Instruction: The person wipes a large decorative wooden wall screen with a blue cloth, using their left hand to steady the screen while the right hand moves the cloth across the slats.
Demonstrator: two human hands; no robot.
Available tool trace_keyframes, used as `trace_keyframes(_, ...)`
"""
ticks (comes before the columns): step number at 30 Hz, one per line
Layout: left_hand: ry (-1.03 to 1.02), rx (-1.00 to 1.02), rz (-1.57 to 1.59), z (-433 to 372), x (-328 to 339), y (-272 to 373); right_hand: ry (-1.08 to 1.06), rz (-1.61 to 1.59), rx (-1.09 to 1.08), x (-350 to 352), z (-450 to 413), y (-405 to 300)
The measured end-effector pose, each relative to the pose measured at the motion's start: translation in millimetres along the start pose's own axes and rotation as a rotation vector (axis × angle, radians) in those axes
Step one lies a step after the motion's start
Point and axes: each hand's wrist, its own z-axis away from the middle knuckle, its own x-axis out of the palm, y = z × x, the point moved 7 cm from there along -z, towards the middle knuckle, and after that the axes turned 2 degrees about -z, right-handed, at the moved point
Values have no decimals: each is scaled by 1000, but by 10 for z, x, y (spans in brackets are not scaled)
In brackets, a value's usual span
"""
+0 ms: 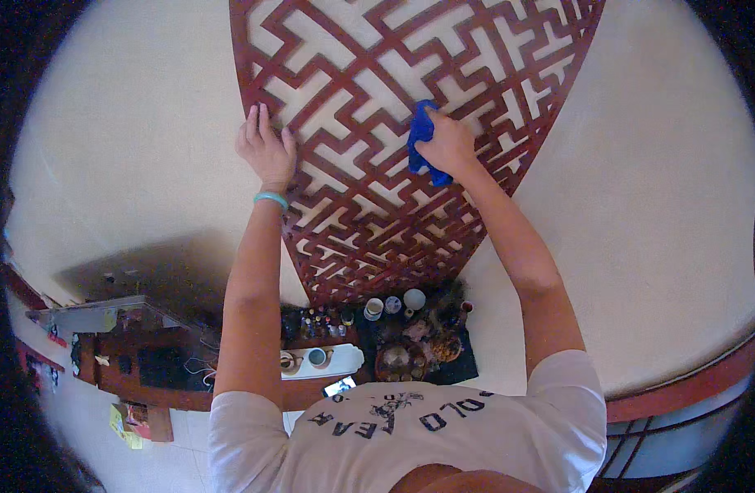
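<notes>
A dark red wooden lattice panel [365,148] stands against a pale wall in front of me. My right hand [449,145] grips a crumpled blue cloth [422,138] and presses it on the lattice bars right of the panel's middle. On the left, my left hand [266,148] rests on the panel's left edge, palm towards it, its fingers pointing up and partly spread, with nothing held. A pale green bangle [271,198] circles the left wrist.
Below the lattice, a wooden table holds a white tray [350,359] with a cup [317,357], a lit phone [339,386], small bottles [328,326], and several bowls and dishes [414,299] on a black cloth [467,363]. Farther left is a wooden desk [119,376] with cables.
</notes>
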Motion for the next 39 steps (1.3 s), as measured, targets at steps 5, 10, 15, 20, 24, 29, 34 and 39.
trace_keyframes(5, 22, -10, -7, -16, 0, -83, 94, -173, -148, 39, 233, -149)
trace_keyframes(10, 28, -2, -2, -52, -17, -25, 238, 534, -281, 162, 218, -345)
trace_keyframes(15, 11, 8, 1, -25, 5, -47, 133, 419, -192, 267, 52, -480)
trace_keyframes(20, 17, 11, -11, -31, -4, -35, -115, -23, -12, 300, 32, -437)
trace_keyframes(24, 20, -11, 16, -38, 35, 9, -224, -899, 240, 530, -9, -85)
trace_keyframes(29, -8, -18, 121, -106, -46, -17, -496, -1753, 626, 618, 563, -117)
trace_keyframes(34, -53, -167, 325, -59, -501, 343, -565, -2074, 195, 283, 1010, -486)
trace_keyframes(39, -605, -925, 1534, 473, -843, 1391, -496, -2168, -84, 76, 1186, -534)
